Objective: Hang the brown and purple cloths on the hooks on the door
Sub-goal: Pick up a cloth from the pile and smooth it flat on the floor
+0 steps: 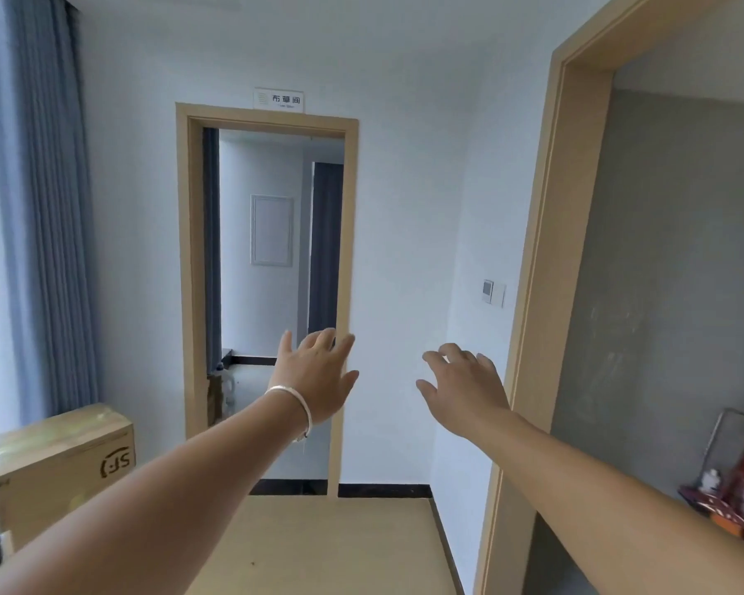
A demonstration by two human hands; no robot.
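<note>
— What are your hands doing?

— Both are stretched out in front of me at about the same height, palms facing away. My left hand (314,380) has its fingers spread wide apart and grips nothing; a silver bangle (295,407) sits on that wrist. My right hand (464,390) is just as loose, fingers fanned and a little curled, closed on nothing.

— Where are the brown and purple cloths?

— I cannot see either one from here, nor any hooks. Neither hand carries cloth.

— What is ahead of you?

— A white wall with an open doorway (267,294) framed in pale wood. My left hand overlaps its right-hand jamb in the view. A small sign (279,99) is fixed just above the top of the frame. Through the opening there is another white room with a flat panel (272,230) on its far wall and a dark curtain beside it.

— And to the sides?

— On my right, a second, larger wooden frame (546,268) opens onto a grey wall, with a switch plate (493,292) on the white wall just beside it. Low in that opening some reddish clutter shows at the picture's edge, too blurred to tell apart. On my left hang blue-grey curtains (48,208) by a window, and below them stands a cardboard box (57,461). Under my arms lies a pale wooden surface (336,547), its far edge meeting the dark skirting of the wall.
</note>
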